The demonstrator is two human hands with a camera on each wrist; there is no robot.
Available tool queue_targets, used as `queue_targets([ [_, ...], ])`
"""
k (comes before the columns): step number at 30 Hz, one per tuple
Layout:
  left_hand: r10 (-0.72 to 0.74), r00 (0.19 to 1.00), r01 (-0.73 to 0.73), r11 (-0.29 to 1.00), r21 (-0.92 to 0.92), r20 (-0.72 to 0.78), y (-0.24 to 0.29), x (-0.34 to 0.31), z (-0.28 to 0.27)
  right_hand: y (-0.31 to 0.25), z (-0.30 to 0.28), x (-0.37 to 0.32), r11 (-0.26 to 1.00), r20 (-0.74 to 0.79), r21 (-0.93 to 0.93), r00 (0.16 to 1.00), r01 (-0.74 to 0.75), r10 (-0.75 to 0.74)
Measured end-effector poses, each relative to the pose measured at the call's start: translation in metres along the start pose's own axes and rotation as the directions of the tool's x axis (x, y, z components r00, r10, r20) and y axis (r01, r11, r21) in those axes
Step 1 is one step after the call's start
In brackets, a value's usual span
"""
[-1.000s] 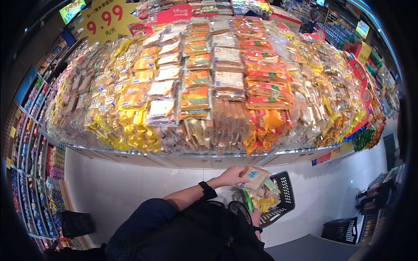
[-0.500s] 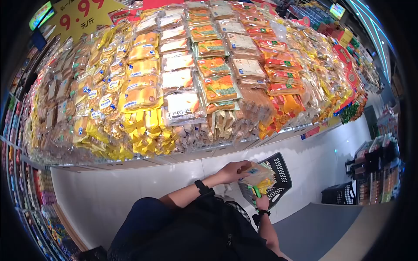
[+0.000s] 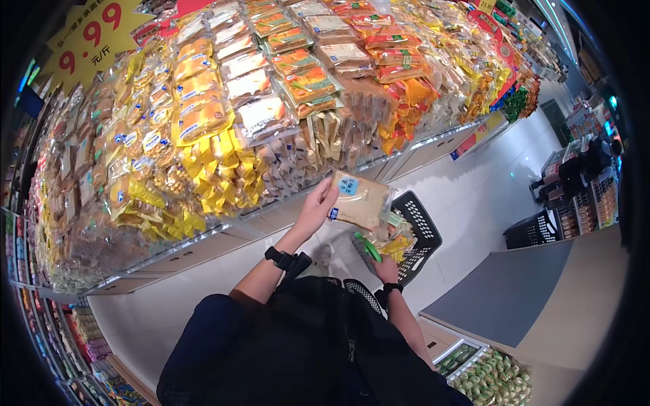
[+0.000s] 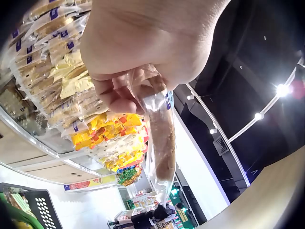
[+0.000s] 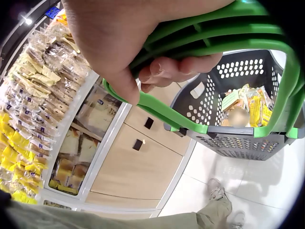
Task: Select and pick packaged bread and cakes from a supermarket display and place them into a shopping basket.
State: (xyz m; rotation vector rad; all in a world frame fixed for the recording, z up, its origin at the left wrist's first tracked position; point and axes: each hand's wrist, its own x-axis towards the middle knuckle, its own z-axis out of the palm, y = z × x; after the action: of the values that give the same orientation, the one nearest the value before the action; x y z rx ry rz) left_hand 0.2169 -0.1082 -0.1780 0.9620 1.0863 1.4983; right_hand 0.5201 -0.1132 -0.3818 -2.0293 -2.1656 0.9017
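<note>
My left hand (image 3: pixel 317 208) grips one end of a clear-wrapped bread packet (image 3: pixel 362 203) with a blue label. In the head view the packet is between the display's front edge and the shopping basket (image 3: pixel 421 230), overlapping the basket's near-left part. The left wrist view shows the packet (image 4: pixel 164 143) edge-on, its wrapper bunched between thumb and fingers. Curled round the green basket handle (image 5: pixel 224 33), my right hand (image 5: pixel 114 43) holds the dark, perforated basket hanging above the floor. Several packaged snacks (image 5: pixel 255 107) lie inside it, some yellow.
A long display of wrapped breads (image 3: pixel 203 115) spans the front, with a yellow price sign (image 3: pixel 91 40) at its left. Wooden cabinet doors (image 5: pixel 138 157) run below it. To the right are another black basket (image 3: pixel 531 231) and a person in dark clothes (image 3: pixel 588 168). Vegetables (image 3: pixel 494 379) lie at lower right.
My left hand has brought the bread packet up and left, away from over the basket, so its label now faces up. The right hand keeps hold of the handle. The head view has turned.
</note>
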Motion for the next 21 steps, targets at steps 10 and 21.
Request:
queue_targets([
  [10,-0.02,0.993,0.048,0.968,0.247,-0.113,0.019,-0.121,-0.046,-0.019,0.037,-0.072,0.997,0.005,-0.073,1.0,-0.003,0.003],
  [21,-0.027,0.999,0.032,0.928,0.372,-0.021,0.069,-0.211,-0.127,-0.032,0.079,-0.125,0.944,0.049,0.329,0.999,-0.016,0.0],
])
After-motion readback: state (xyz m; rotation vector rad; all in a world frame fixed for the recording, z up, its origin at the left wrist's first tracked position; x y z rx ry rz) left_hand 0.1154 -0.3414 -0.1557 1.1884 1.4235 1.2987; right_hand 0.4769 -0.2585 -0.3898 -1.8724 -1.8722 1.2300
